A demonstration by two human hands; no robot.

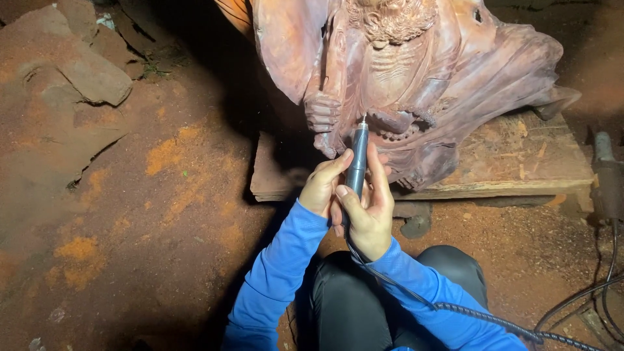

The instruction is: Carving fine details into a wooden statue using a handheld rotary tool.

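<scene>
Two hands are wrapping around one slim grey rotary carving handpiece [357, 156]. Left hand [323, 188] is gripping the lower barrel from the left, fingers [338, 164] clenched on it; right hand [370, 208] is clasping from the right, thumb lying along the barrel. Long axis is running nearly vertical in view, tilting slightly right at the top; the tip is pointing up and away from the person, touching the reddish wooden carved statue [416, 65] near its carved hand. A coiled cable [481, 315] is trailing from the tool's rear over the blue sleeve. Statue is resting on a wooden board [513, 162] on the red dirt floor [162, 214].
</scene>
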